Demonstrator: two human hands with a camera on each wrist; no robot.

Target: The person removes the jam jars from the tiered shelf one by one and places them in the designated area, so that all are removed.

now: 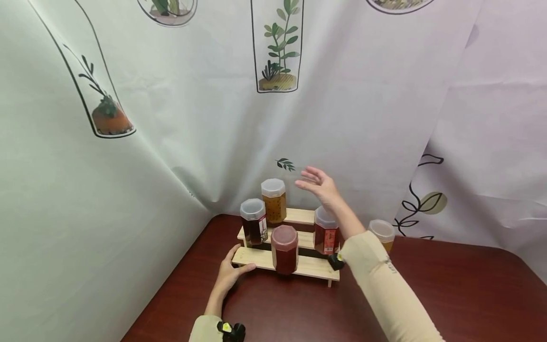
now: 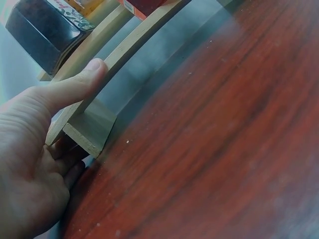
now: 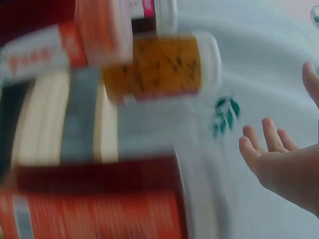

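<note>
A three-step wooden rack (image 1: 314,267) stands on the table with jars on its steps. My left hand (image 1: 227,275) holds the rack's lower left end; in the left wrist view the thumb (image 2: 92,72) lies on the step and the other fingers go behind its leg. Raised above the right side of the rack, my right hand (image 1: 322,187) is empty with fingers spread. An amber jar with dark specks (image 1: 274,202) is on the top step, a dark jar (image 1: 254,223) and a red-labelled jar (image 1: 325,232) on the middle, a red jar (image 1: 285,251) on the lowest.
Another jar with a white lid and amber contents (image 1: 381,232) stands on the table right of the rack, partly behind my right sleeve. A pale cloth printed with plants (image 1: 205,118) hangs close behind and to the left. The dark red table (image 1: 448,285) extends right.
</note>
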